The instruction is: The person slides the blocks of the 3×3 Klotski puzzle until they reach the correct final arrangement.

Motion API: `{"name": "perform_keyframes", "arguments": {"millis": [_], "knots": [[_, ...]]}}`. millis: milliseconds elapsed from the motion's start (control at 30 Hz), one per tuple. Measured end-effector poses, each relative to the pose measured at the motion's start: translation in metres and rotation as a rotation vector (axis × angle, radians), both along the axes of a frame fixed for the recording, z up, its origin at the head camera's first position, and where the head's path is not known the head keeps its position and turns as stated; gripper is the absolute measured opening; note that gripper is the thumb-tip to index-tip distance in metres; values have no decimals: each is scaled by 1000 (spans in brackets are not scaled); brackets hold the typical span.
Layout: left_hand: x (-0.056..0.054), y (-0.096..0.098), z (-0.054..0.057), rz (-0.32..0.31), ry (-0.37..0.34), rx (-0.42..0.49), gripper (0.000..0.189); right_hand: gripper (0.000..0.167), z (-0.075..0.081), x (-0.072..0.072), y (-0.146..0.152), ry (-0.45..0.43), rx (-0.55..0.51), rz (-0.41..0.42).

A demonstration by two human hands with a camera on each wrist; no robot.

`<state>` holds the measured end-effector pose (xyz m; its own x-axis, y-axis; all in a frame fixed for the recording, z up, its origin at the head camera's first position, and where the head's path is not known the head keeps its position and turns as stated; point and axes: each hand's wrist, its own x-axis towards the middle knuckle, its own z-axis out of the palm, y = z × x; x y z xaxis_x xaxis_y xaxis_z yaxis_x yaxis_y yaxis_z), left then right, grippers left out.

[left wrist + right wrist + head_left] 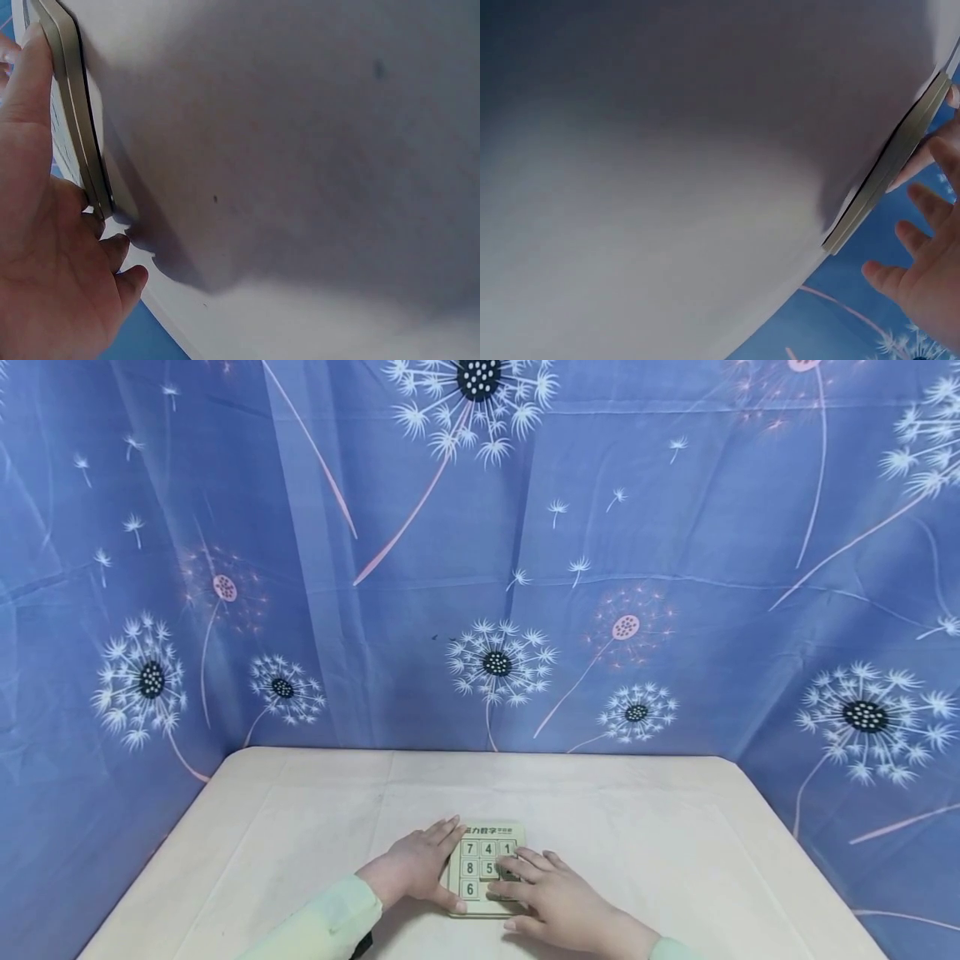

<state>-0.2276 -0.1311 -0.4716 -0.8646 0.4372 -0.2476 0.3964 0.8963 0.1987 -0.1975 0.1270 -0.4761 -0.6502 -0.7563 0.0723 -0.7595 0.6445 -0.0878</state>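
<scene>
A pale green sliding number puzzle [480,911] lies on the table at the front, with a printed heading and square tiles. Tiles 7, 4, 1, 8, 5 and 6 can be read; the lower right ones are hidden by fingers. My left hand [418,865] grips the puzzle's left side, thumb at the near corner and fingers by the far corner. In the left wrist view the thumb [30,75] presses the frame's edge. My right hand [566,897] reaches over from the right, its loosely extended fingers touching the tiles beside a gap in the bottom row.
The table [315,810] has a cream cover and rounded far corners. A blue curtain [405,677] with dandelion prints hangs behind it and along both sides. Small dark specks mark the cover in the left wrist view.
</scene>
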Motion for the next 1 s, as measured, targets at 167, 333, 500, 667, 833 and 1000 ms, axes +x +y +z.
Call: {"name": "perform_keyframes", "arguments": {"millis": [167,333,500,667,833,1000], "knots": [[0,-1,0,0,6,-5,117,51,-2,-2,-7,-8,27,22],[0,-1,1,3,-1,0,116,53,-2,-3,-12,-35,51,39],[0,-1,0,3,-5,13,116,54,-5,-4,-15,-31,80,46],[0,-1,-1,5,-8,15,116,53,-6,-4,-15,-16,91,53],[-1,-1,-1,13,-19,13,117,53,-5,-3,-14,3,98,56],[-2,-1,-2,14,-22,12,117,53,-5,-2,-12,0,101,55]]}}
